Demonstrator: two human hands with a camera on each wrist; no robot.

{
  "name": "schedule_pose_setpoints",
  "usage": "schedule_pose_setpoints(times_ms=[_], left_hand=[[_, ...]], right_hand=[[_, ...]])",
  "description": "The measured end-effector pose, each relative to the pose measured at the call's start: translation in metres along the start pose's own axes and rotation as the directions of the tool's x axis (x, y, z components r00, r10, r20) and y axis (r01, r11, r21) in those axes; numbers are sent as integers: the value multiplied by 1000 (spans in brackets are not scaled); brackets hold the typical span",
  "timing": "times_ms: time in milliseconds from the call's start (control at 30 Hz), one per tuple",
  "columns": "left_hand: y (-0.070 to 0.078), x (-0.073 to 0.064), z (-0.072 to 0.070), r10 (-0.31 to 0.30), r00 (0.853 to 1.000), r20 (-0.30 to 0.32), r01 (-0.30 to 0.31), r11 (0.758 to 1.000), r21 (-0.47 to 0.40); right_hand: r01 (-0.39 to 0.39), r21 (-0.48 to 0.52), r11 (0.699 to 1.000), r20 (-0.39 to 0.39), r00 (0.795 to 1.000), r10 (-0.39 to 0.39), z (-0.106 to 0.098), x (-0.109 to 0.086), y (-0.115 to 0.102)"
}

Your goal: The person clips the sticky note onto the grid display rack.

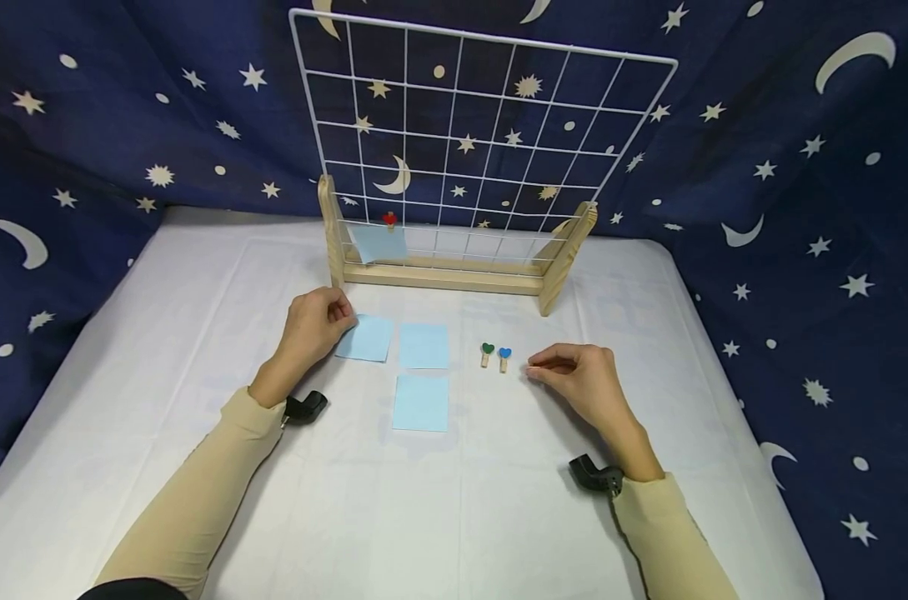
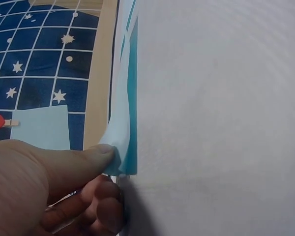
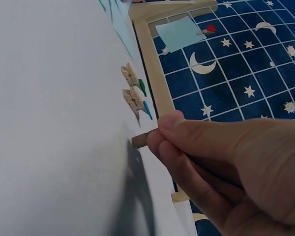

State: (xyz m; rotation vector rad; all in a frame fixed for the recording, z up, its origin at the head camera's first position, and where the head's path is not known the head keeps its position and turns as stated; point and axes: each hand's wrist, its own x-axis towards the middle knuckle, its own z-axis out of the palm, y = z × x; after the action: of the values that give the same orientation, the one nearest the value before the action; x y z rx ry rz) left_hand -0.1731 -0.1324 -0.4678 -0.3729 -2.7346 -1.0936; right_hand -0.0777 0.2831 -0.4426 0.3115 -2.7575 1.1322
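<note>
My left hand [image 1: 313, 325] pinches the upper left corner of a light blue paper square [image 1: 368, 340], thumb on top. In the left wrist view that paper [image 2: 119, 118] curls up from the white cloth at the pinched edge. My right hand [image 1: 584, 382] grips a small wooden clothespin [image 3: 140, 140] between thumb and fingertips, just above the table. Its far end is hidden in the fingers. Left of this hand lie two clothespins, one with a green heart [image 1: 487, 348] and one with a blue heart [image 1: 505, 353].
Two more blue paper squares lie mid-table, one farther back [image 1: 424, 347], one nearer [image 1: 420, 403]. Behind them stands a white wire grid [image 1: 484, 100] on a wooden base [image 1: 446, 278]. A red-heart clothespin [image 1: 389, 220] holds another blue square [image 1: 378, 243] on the grid's lower left.
</note>
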Motion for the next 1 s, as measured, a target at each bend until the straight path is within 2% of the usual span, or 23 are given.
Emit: schedule_pose_setpoints(times_ms=[167, 333, 500, 633, 767, 1000], left_hand=[[3, -1, -1, -9, 1000, -18, 8, 999, -42], [5, 1, -1, 5, 1000, -29, -6, 998, -55], [7, 3, -3, 6, 998, -67, -11, 997, -79], [10, 6, -6, 3, 996, -87, -13, 993, -115], [13, 7, -7, 2, 994, -110, -16, 991, -130], [22, 11, -6, 49, 974, -221, -75, 991, -113]], right_hand=[[30, -11, 999, 0, 1000, -30, -2, 0, -1], [65, -24, 998, -33, 997, -66, -3, 0, -4], [82, -35, 996, -84, 993, -85, -3, 4, -10], [116, -39, 992, -163, 979, -121, -4, 9, -14], [150, -34, 988, -207, 966, -154, -3, 11, -16], [186, -76, 980, -259, 945, -199, 0, 24, -22]])
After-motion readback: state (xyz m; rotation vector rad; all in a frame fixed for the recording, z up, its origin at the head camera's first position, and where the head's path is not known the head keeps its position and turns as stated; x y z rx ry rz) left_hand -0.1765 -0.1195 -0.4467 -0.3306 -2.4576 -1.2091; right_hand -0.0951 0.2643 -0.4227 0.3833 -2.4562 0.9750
